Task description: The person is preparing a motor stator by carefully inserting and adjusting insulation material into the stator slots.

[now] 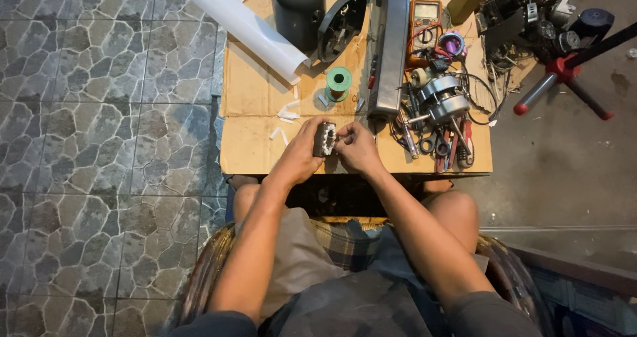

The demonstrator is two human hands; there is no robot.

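Grey stone-pattern tiles cover the floor on the left, and a low table (252, 144) topped with flattened cardboard stands in front of the seated person's knees. Both hands meet over its near edge around a small dark motor stator (325, 139), a blocky metal core with pale slots showing on its face.

The left hand (302, 152) comes in from the left with the forearm angled up and inward; its grip is clamped on the stator, thumb across the top and fingers wrapped along the left side. The right hand (357, 148) comes in from the right, wrist slightly bent, its fingertips pinched together against the core's right face; whether they pinch a sliver of insulation or wire is too small to tell.

For this fine work, a steady left hold with the slots turned toward the eyes seems best, with the right fingertips working one slot at a time and pressing lightly.

White paper strips (286, 116) lie just beyond the hands, a green wire spool (338, 81) farther back, a white paper roll (242, 25) at the far left, and an orange multimeter (424, 25), a fan motor (443, 98) and red-handled tools (458, 148) to the right.
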